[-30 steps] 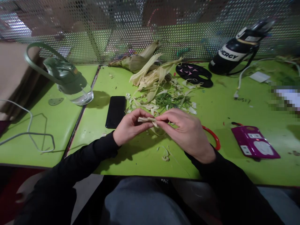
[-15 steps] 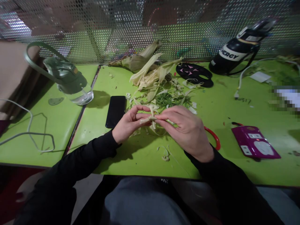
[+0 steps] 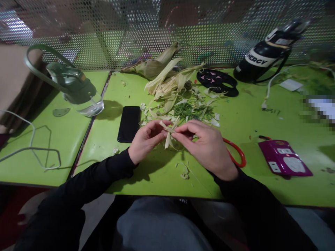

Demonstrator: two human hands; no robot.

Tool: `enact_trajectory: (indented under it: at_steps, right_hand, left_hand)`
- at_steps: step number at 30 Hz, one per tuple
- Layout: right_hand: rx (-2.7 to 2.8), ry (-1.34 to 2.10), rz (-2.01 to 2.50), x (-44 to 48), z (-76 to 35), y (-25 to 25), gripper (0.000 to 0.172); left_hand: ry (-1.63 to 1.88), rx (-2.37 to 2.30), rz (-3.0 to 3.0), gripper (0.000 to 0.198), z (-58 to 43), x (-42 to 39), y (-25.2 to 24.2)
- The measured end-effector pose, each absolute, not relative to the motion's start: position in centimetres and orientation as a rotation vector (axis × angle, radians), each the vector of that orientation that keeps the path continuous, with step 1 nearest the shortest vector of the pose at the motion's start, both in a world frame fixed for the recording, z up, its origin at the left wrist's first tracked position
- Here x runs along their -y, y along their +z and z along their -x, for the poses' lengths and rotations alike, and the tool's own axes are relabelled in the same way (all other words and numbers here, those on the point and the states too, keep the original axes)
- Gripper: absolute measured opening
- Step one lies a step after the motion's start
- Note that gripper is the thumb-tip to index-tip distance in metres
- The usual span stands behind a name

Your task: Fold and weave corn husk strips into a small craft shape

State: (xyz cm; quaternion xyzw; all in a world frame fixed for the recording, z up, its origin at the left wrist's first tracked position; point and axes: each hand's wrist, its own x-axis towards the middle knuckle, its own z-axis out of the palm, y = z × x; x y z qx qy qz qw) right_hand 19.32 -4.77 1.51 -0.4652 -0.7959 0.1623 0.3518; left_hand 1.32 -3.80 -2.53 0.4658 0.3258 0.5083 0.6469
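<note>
Between my two hands is a small star-like piece of crossed pale corn husk strips (image 3: 169,131), held above the table's front half. My left hand (image 3: 145,142) pinches it from the left with thumb and fingertips. From the right, my right hand (image 3: 205,144) grips it between thumb and forefinger, the other fingers curled. A thin strip hangs in a loop beneath. Just beyond lie green shreds (image 3: 187,111) among husk scraps, and farther back a heap of dried corn husks (image 3: 170,82). Husk bits (image 3: 185,173) lie nearer the front edge.
Left of my hands lie a black phone (image 3: 129,124) and a green-topped water bottle (image 3: 75,89). A red ring (image 3: 240,157) and purple power strip (image 3: 284,157) sit to the right. Behind are a black palette-shaped pad (image 3: 217,82), a black bottle (image 3: 261,55) and a perforated screen (image 3: 146,31).
The crossed husk strips have turned between my fingers, so their ends point in different directions. My left hand has moved slightly right and tilted; both hands keep their pinch.
</note>
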Motion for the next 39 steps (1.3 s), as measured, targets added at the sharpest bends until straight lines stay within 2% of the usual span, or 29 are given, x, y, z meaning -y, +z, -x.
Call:
enact_trajectory:
  at_steps: [7, 20, 30, 36, 39]
  right_hand:
    - [2.087, 0.369, 1.227, 4.7, -19.1, 1.0, 0.008]
    - [2.166, 0.312, 1.08, 4.6, -19.4, 1.0, 0.009]
    - [2.135, 0.191, 1.051, 4.7, -19.5, 0.9, 0.008]
    - [2.157, 0.436, 1.019, 4.1, -20.1, 1.7, 0.008]
    - [2.172, 0.425, 1.006, 4.0, -20.2, 1.9, 0.009]
  left_hand:
    - [1.084, -0.707, -0.962, 0.023, -1.6, 3.8, -3.0]
    - [1.119, -0.863, -1.464, 0.022, -0.7, 4.1, -2.4]
    - [1.097, -0.838, -1.441, 0.023, -0.6, 4.3, -2.0]
    - [1.123, -0.787, -1.191, 0.023, -0.8, 3.8, -2.2]
    - [1.129, -0.733, -1.099, 0.023, -1.1, 3.8, -2.1]
